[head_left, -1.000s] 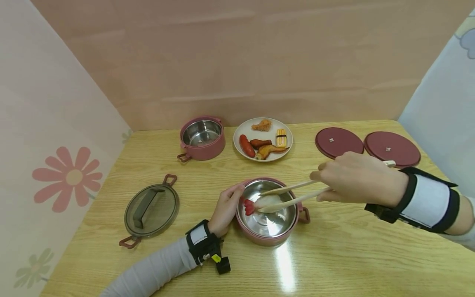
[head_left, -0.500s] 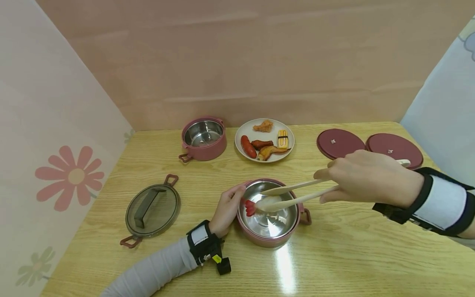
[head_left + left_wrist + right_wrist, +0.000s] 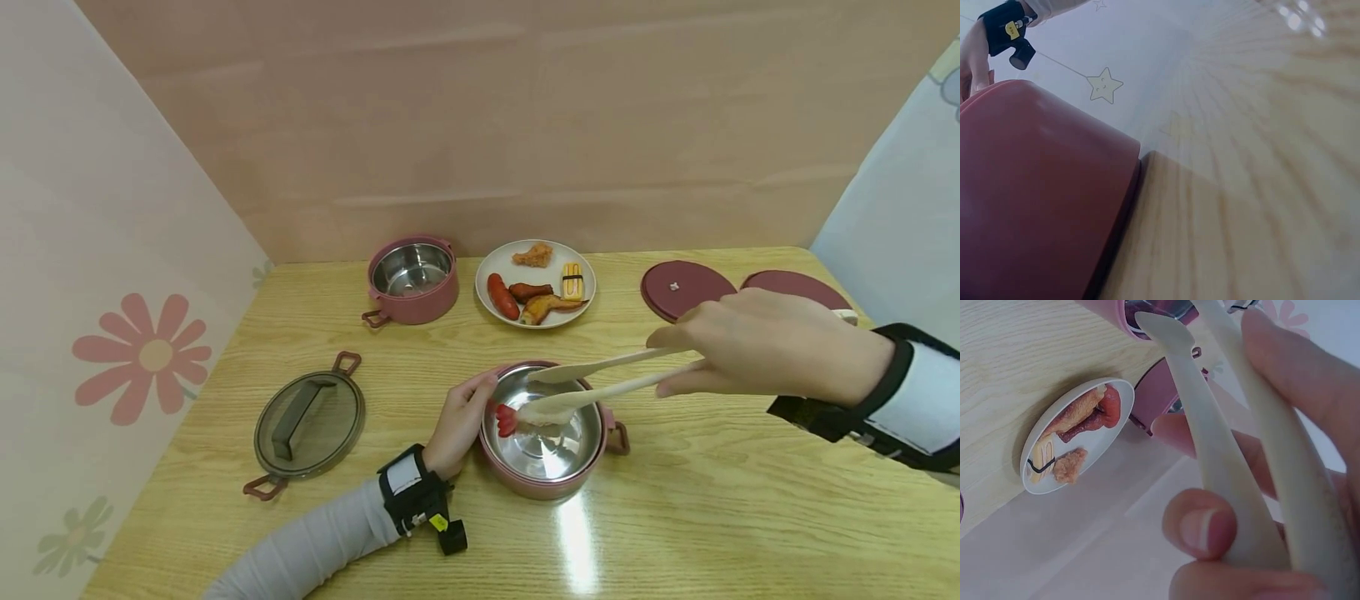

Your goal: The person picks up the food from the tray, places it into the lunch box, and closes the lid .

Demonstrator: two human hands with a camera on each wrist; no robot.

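Note:
A pink pot (image 3: 543, 486) with a steel inside stands at the table's near middle. In it lies a white piece of food with a red tail (image 3: 517, 415). My left hand (image 3: 459, 419) grips the pot's left rim, and the left wrist view shows only the pot's pink wall (image 3: 1035, 200). To the right of the pot my right hand (image 3: 757, 342) holds wooden tongs (image 3: 600, 379). Their blades stand apart, the lower tip by the white piece and the upper tip above the rim. In the right wrist view my fingers pinch the tongs (image 3: 1210, 444).
At the back stand a second pink pot (image 3: 411, 279) and a white plate (image 3: 581, 292) with sausage, fried pieces and a yellow roll. Two maroon lids (image 3: 686, 287) (image 3: 795, 287) lie at the right, under my right hand. A grey lid (image 3: 307, 425) lies at the left.
My right hand has drifted right and a little up, drawing the tongs back. The white piece stays in the pot. My left hand has not moved.

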